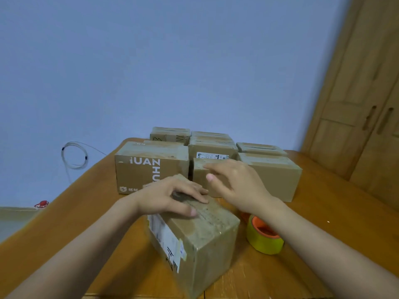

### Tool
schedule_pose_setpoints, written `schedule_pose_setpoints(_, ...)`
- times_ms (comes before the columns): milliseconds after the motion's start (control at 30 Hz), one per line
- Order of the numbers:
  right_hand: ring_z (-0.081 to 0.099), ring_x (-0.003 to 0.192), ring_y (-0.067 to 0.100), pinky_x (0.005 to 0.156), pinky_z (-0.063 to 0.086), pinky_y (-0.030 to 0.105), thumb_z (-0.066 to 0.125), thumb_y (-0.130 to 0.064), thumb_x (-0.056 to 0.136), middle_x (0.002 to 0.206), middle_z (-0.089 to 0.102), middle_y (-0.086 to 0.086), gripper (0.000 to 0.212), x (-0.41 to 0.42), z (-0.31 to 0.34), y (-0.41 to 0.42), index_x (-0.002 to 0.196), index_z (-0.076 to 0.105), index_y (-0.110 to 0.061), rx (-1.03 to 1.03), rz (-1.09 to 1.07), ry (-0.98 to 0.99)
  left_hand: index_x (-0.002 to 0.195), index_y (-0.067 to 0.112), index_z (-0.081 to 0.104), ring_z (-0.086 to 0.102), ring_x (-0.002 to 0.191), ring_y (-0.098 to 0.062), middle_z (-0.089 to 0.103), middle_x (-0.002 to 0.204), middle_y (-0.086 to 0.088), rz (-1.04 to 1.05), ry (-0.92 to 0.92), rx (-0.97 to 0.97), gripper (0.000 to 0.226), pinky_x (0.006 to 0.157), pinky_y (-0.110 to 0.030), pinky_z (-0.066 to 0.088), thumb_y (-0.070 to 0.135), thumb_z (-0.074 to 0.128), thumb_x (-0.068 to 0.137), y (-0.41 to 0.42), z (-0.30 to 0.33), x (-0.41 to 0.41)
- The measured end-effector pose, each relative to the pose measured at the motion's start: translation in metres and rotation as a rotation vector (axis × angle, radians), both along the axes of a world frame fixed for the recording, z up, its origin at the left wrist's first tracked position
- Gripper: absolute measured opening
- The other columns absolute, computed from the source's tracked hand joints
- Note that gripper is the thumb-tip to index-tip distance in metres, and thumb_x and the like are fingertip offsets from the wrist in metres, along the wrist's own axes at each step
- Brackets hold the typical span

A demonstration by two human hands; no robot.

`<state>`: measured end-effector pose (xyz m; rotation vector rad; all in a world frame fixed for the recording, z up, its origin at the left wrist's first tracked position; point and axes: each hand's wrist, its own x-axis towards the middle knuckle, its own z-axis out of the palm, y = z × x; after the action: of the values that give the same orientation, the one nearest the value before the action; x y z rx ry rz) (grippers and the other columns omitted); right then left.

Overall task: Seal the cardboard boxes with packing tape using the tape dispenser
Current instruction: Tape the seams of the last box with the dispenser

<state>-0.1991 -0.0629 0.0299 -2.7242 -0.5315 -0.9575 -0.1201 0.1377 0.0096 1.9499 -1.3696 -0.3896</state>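
A small cardboard box (200,242) with a white label on its left side stands in front of me on the wooden table (323,212). My left hand (170,196) lies flat on its taped top, fingers straight. My right hand (235,184) hovers just above the box's far right corner, fingers relaxed and holding nothing. The tape dispenser (264,236), a yellow roll on an orange core, sits on the table to the right of the box, partly under my right forearm.
Several more cardboard boxes (151,167) stand in rows behind the near box, up to the blue wall. A wooden cabinet (364,108) rises at the right. A coiled wire (74,155) hangs on the wall at left. A small red object (42,204) lies beyond the table's left edge.
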Motion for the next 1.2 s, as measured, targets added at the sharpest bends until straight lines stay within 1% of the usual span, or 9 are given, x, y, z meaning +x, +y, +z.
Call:
schedule_pose_setpoints(133,0.05,0.122,0.013,0.093,0.038,0.026,0.025,-0.059,0.088,0.129,0.061,-0.005,0.065,0.011,-0.001,0.01,0.136,0.052,-0.025,0.085,-0.036,0.183,0.088,0.004,0.078,0.068,0.096,-0.015,0.075,0.093,-0.005,0.025,-0.009,-0.258,0.025,0.088,-0.033,0.052,0.026,0.071,0.079,-0.023,-0.007,-0.007)
schedule_pose_setpoints(200,0.042,0.131,0.013,0.103,0.036,0.032,0.032,-0.053,0.093,0.14,0.051,-0.004,0.056,0.014,-0.007,0.012,0.143,0.043,-0.028,0.065,-0.012,0.301,0.076,0.011,0.078,0.065,0.069,-0.012,0.072,0.072,0.003,0.144,-0.234,-0.36,0.024,0.063,-0.029,0.051,0.033,0.068,0.081,-0.024,-0.013,-0.011)
schedule_pose_setpoints(267,0.033,0.136,0.009,0.109,0.032,0.034,0.031,-0.052,0.093,0.147,0.042,-0.007,0.057,0.012,-0.012,0.01,0.147,0.034,-0.031,0.06,0.057,0.395,0.069,0.018,0.074,0.062,0.065,-0.009,0.068,0.067,0.008,0.317,-0.581,-0.39,0.036,0.059,-0.03,0.05,0.046,0.057,0.084,-0.019,-0.017,-0.012)
schedule_pose_setpoints(367,0.014,0.142,0.001,0.116,0.022,0.032,0.036,-0.051,0.098,0.157,0.023,-0.012,0.056,0.007,-0.018,0.006,0.15,0.024,-0.032,0.011,0.164,0.512,0.106,0.028,0.071,0.057,0.109,-0.006,0.067,0.111,0.013,0.518,-0.672,-0.046,0.067,0.11,-0.046,0.033,0.072,0.029,0.078,-0.003,-0.01,-0.019)
schedule_pose_setpoints(433,-0.001,0.143,-0.003,0.118,0.014,0.032,0.035,-0.055,0.097,0.16,0.005,-0.015,0.062,0.006,-0.02,0.003,0.152,0.014,-0.035,-0.045,0.149,0.625,0.147,0.033,0.035,0.023,0.142,-0.007,0.03,0.152,0.015,0.444,-0.455,0.279,0.105,0.119,-0.044,0.005,0.09,0.008,0.063,0.004,-0.008,-0.024)
schedule_pose_setpoints(500,-0.006,0.144,-0.001,0.119,0.016,0.038,0.031,-0.064,0.093,0.16,-0.004,-0.016,0.07,0.005,-0.02,0.003,0.152,0.004,-0.037,-0.104,0.135,0.685,0.152,0.035,0.0,-0.009,0.142,0.0,-0.005,0.149,0.023,0.367,-0.389,0.406,0.124,0.117,-0.037,-0.007,0.099,-0.007,0.046,0.004,-0.011,-0.025)
schedule_pose_setpoints(767,-0.003,0.147,0.013,0.115,0.025,0.037,0.025,-0.068,0.091,0.16,-0.007,-0.006,0.081,-0.014,-0.01,0.009,0.152,-0.009,-0.025,-0.366,-0.116,0.645,0.152,0.034,0.008,-0.007,0.14,0.009,0.007,0.16,0.015,0.278,-0.385,0.319,0.096,0.117,-0.031,-0.008,0.079,0.017,0.069,-0.011,-0.015,-0.004)
schedule_pose_setpoints(1100,0.032,0.136,0.007,0.101,0.039,0.032,0.021,-0.074,0.084,0.15,0.036,-0.013,0.075,-0.029,0.007,-0.041,0.15,0.019,-0.038,-0.199,-0.138,0.473,0.152,0.039,0.011,-0.003,0.147,-0.006,0.002,0.16,0.013,0.232,-0.597,0.382,0.092,0.117,-0.032,-0.004,0.079,0.015,0.069,-0.035,0.006,-0.017)
schedule_pose_setpoints(1200,0.033,0.136,0.013,0.102,0.04,0.035,0.037,-0.057,0.095,0.15,0.037,-0.006,0.065,-0.024,-0.003,-0.077,0.151,0.017,-0.033,-0.191,-0.319,0.501,0.152,0.037,0.017,0.005,0.147,-0.007,0.011,0.161,0.01,0.219,-0.543,0.359,0.08,0.117,-0.028,0.002,0.071,0.024,0.079,-0.04,0.001,-0.024)
